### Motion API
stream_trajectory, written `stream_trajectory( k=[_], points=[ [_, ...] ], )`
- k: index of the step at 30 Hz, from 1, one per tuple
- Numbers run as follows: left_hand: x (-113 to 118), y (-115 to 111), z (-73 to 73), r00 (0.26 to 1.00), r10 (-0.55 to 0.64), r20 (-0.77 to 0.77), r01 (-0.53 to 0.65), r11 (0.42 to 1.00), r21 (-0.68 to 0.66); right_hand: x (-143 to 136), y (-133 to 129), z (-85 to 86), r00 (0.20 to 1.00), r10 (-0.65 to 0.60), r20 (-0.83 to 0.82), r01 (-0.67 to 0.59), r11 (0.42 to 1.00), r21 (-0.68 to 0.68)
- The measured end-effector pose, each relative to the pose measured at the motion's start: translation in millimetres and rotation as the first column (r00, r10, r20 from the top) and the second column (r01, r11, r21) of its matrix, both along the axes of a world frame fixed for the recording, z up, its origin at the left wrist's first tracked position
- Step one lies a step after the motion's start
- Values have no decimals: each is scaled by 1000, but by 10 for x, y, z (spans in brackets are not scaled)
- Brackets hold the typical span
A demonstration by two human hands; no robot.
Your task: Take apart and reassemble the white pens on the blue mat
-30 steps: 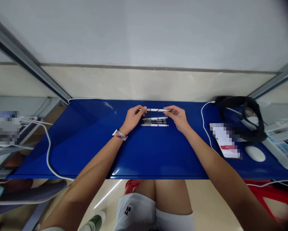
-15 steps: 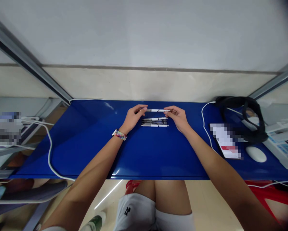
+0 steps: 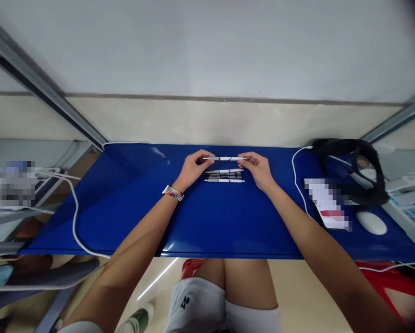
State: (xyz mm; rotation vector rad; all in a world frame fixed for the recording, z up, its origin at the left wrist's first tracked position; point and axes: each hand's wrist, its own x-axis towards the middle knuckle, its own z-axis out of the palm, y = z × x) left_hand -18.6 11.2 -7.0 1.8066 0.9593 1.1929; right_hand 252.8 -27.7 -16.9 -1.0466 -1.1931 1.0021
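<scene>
A white pen [image 3: 224, 158] with dark markings lies crosswise between my two hands, its whole length in sight. My left hand [image 3: 196, 165] has thumb and forefinger on either side of its left end. At the right end, my right hand [image 3: 258, 167] pinches in the same manner, with its other fingers curled. Whether the pen touches the table or sits slightly above it, I cannot tell. Just nearer to me, several similar pens [image 3: 224, 180] lie side by side in a row, parallel to it, on the blue table [image 3: 228, 217].
On the right are a phone [image 3: 327, 203], a white mouse [image 3: 371, 223] and a black strapped headset [image 3: 370, 171]. White cables [image 3: 76, 217] run along both sides. Grey metal posts [image 3: 79, 118] rise at the corners, and a wall [image 3: 207, 120] closes off the back.
My left thumb has shifted off the pen's left part, so its full length now shows. My right hand stays nearly still. The row of pens is unchanged.
</scene>
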Motion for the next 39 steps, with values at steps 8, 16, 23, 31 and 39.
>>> stream_trajectory(
  k=[8,16,23,31,39],
  points=[
    [-3,-21,17,999,28,-36,-28,1000,-8,16,11,-9,1000,-6,6,6,1000,-3],
    [-16,4,2,990,120,-74,-125,991,-55,46,28,-22,999,-20,25,19,999,39],
    [-33,56,-70,993,103,52,-100,993,-66,89,30,23,993,-38,-109,36,999,-22],
    [-47,48,-42,992,88,91,-82,994,-72,135,64,-15,992,-112,-53,111,993,-29],
    [-60,72,-67,990,94,100,-87,993,-77,200,65,24,958,-243,-150,231,968,-95]
  ],
)
